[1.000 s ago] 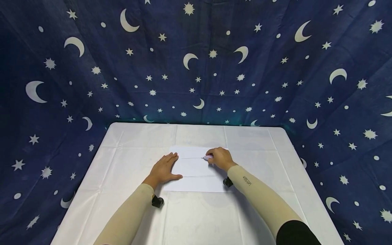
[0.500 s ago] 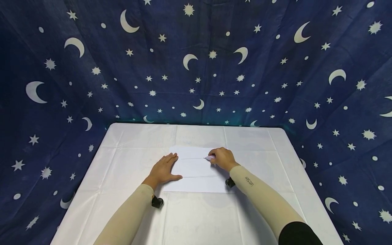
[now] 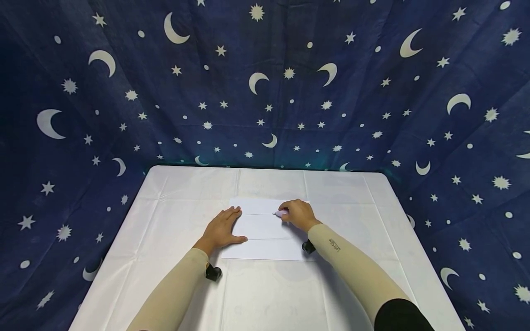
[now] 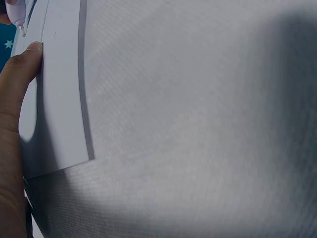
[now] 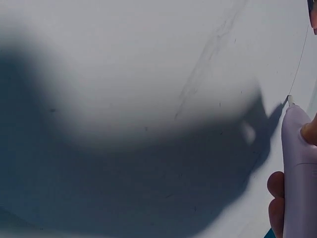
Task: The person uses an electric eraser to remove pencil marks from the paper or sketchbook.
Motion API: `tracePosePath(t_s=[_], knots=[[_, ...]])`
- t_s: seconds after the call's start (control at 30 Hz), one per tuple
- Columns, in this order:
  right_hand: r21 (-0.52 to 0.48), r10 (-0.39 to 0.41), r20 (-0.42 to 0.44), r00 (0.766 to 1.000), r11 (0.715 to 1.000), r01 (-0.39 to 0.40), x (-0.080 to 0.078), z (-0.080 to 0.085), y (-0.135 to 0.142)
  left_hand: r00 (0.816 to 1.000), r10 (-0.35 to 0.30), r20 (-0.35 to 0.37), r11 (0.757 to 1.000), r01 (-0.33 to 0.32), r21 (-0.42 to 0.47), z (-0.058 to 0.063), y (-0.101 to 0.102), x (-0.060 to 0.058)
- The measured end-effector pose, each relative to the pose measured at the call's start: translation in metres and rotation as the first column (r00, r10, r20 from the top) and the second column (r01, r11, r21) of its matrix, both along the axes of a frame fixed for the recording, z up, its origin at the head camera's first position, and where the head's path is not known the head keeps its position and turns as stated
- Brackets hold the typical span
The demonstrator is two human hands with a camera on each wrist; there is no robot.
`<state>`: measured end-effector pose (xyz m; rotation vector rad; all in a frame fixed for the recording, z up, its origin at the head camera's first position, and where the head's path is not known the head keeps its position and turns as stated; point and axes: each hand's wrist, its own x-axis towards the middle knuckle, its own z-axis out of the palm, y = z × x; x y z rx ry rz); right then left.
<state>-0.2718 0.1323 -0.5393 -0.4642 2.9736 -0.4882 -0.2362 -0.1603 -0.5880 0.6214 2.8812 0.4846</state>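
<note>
A sheet of white paper lies on the table, with one thin dark line and a fainter, smudged line nearer the person. My left hand rests flat on the paper's left part, fingers straight and thumb spread; in the left wrist view its thumb touches the sheet. My right hand grips a chunky lilac pen-shaped tool that looks like an electric eraser. Its small pale tip meets the end of the thin line in the right wrist view. Part of its body is hidden by fingers.
A white cloth with fold creases covers the table. Dark blue curtains printed with moons and stars surround its back and sides. Small black wrist cameras sit under both wrists.
My right hand with the electric eraser shifted slightly right along the thin line, then came back left to about where it was. My left hand stays in place.
</note>
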Motion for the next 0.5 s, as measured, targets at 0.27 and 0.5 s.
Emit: tracePosePath(t_s=[0.27,0.5], knots=[[0.008,-0.007,0.000,1.000,1.000,0.007,0.0006,0.0015,0.0014,1.000,0.006,0.003,1.000,-0.006,0.000,-0.0013,0.0005,-0.0002],[0.021,-0.028,0.013,1.000,0.999,0.028,-0.0007,0.0016,0.0085,1.000,0.003,-0.017,1.000,-0.003,0.011,-0.0023,0.0010,-0.0004]])
